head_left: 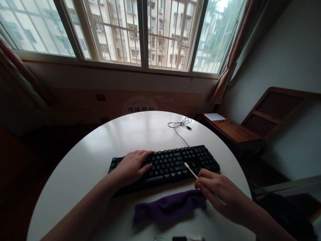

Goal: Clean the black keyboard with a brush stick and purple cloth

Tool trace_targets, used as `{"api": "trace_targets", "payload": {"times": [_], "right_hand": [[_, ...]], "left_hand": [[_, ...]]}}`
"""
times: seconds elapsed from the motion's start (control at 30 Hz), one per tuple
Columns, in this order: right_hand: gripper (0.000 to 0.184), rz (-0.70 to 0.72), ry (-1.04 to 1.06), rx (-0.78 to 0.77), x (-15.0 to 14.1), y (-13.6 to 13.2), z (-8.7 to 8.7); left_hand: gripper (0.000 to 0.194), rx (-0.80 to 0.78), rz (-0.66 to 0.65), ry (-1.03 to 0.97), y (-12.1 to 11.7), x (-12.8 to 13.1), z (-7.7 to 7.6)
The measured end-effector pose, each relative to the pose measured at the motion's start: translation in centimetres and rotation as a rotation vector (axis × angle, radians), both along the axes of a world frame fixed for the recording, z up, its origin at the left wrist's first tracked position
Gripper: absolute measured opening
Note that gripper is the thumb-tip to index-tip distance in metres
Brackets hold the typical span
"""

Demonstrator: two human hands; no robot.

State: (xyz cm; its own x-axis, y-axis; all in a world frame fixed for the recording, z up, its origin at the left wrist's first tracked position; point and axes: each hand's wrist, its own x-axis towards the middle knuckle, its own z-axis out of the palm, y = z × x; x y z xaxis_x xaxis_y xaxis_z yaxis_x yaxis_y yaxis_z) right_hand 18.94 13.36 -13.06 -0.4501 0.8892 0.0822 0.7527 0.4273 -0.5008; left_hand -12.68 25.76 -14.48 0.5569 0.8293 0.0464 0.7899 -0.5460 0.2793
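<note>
A black keyboard lies across the round white table. My left hand rests on its left part, fingers stretched out over the keys and thumb apart. Between the closed fingers of my right hand is a slim white toothbrush. Its small head is over the keys right of the keyboard's middle; whether it touches them I cannot tell. The handle's end comes out below my fingers. Just in front of the keyboard, a crumpled purple cloth lies close to my right hand.
A thin black cable lies loosely coiled behind the keyboard on the white table. Small dark items show at the bottom edge. To the right stands a wooden bench bearing a sheet of paper. Barred windows are ahead.
</note>
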Motion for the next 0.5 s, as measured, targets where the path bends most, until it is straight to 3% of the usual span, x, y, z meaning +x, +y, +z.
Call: {"api": "trace_targets", "payload": {"times": [0.2,0.37,0.5], "right_hand": [[0.032,0.013,0.186,0.112,2.9,-0.6,1.4],[0.03,-0.11,0.243,0.072,4.3,2.2,-0.6],[0.031,-0.121,0.264,0.103,4.8,3.4,-2.2]], "left_hand": [[0.05,0.003,-0.007,-0.006,0.0,0.1,0.0],[0.049,0.0,-0.003,0.0,0.0,0.1,0.2],[0.049,-0.005,-0.002,-0.002,-0.1,0.0,0.2]]}}
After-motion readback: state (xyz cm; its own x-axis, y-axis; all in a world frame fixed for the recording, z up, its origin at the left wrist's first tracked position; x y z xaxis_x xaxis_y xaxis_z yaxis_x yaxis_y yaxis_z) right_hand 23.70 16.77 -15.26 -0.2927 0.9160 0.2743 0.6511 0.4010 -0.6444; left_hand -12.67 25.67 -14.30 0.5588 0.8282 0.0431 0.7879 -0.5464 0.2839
